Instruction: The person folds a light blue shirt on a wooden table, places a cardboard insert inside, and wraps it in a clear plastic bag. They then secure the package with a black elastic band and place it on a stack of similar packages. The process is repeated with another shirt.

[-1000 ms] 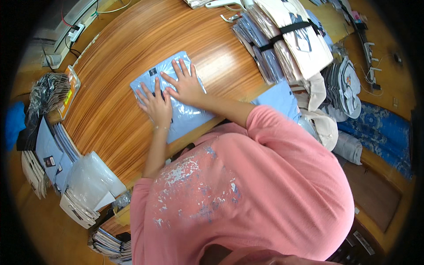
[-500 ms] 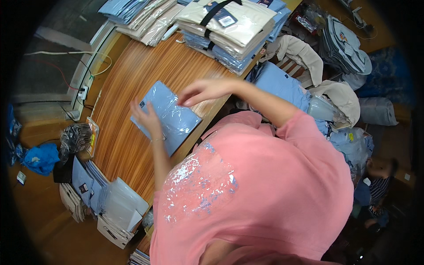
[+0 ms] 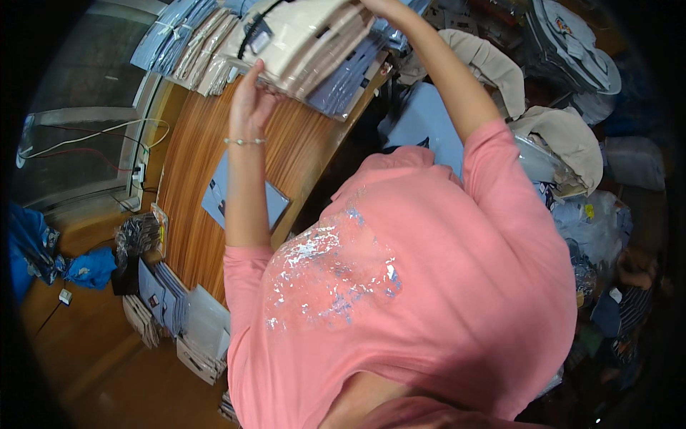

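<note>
At the far end of the table is a stack of cream folded garments (image 3: 307, 43) in clear bags, with a black strap and a dark tag on top. My left hand (image 3: 254, 100) grips its near left corner, thumb up along the edge and fingers underneath. My right hand (image 3: 377, 6) meets the stack's right side at the top edge of the view; its fingers are cut off. Bagged blue garments (image 3: 346, 86) lie beneath and beside the cream ones. Nearer me a folded blue garment (image 3: 277, 204) rests on the table, partly covered by my left forearm.
More bagged blue and beige garments (image 3: 168, 36) line the table's (image 3: 189, 171) far left edge. Cables (image 3: 107, 129) run along the window. Garment piles and clear bags (image 3: 207, 322) stand at lower left. To the right are more clothes piles (image 3: 568, 53) and a person in the background.
Both my hands have left the blue garment and reached forward to the cream stack, which has shifted and tilted. The whole view has moved a little too.
</note>
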The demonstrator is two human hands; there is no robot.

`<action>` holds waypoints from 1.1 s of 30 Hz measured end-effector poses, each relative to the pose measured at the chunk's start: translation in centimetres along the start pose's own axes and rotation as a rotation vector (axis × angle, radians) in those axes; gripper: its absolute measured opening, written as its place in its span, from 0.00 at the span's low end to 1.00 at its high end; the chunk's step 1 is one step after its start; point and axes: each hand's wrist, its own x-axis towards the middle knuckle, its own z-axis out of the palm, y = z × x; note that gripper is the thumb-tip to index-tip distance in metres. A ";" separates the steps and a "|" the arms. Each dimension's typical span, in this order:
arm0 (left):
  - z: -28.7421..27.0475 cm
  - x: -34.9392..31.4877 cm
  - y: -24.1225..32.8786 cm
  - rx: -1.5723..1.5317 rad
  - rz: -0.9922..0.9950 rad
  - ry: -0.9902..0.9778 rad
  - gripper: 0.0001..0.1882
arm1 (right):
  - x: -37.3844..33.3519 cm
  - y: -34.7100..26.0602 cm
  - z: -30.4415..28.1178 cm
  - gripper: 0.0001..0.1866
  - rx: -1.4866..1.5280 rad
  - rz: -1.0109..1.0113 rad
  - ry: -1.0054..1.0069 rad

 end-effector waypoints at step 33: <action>-1.4 4.2 -6.9 -0.281 0.318 0.068 0.35 | 6.9 -4.1 1.8 0.23 0.123 0.534 -0.649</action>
